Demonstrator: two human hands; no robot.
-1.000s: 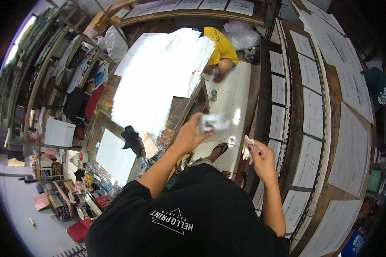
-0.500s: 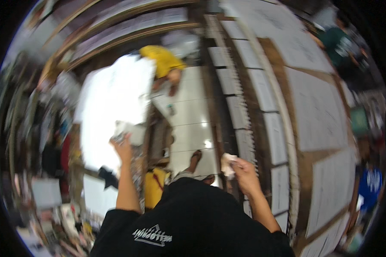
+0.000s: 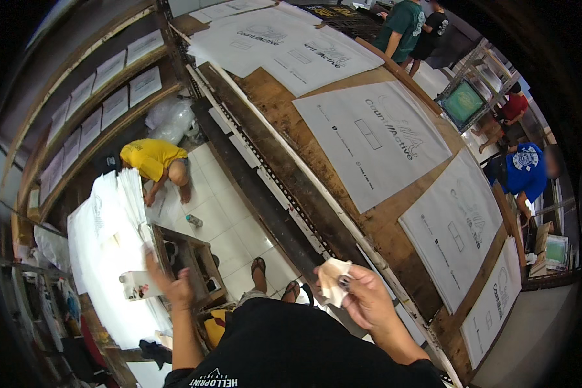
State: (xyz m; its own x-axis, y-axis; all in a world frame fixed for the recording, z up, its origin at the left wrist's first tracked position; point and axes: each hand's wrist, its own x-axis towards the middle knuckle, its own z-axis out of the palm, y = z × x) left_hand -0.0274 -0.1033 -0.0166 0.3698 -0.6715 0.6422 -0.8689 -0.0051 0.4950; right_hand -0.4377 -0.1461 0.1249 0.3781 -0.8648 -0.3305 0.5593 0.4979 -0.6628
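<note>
Landmark: white sheet stack (image 3: pixel 103 236). Small white box (image 3: pixel 136 285) appears to rest on it, presumably for the flat support; contents hidden. Left hand (image 3: pixel 178 292), fingers spread, beside box; contact unclear. Right of stack, right hand (image 3: pixel 371 302) pinches cream cloth scrap (image 3: pixel 333 279), likely because limp fabric needs only fingertips.

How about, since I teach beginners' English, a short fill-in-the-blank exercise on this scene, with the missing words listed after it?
1. The person whose right hand holds the beige cloth wears a ____ shirt.
2. In the picture, the white box is to the ____ of the open left hand.
3. The crouching co-worker wears a shirt that is ____.

Missing words: black; left; yellow.
</note>
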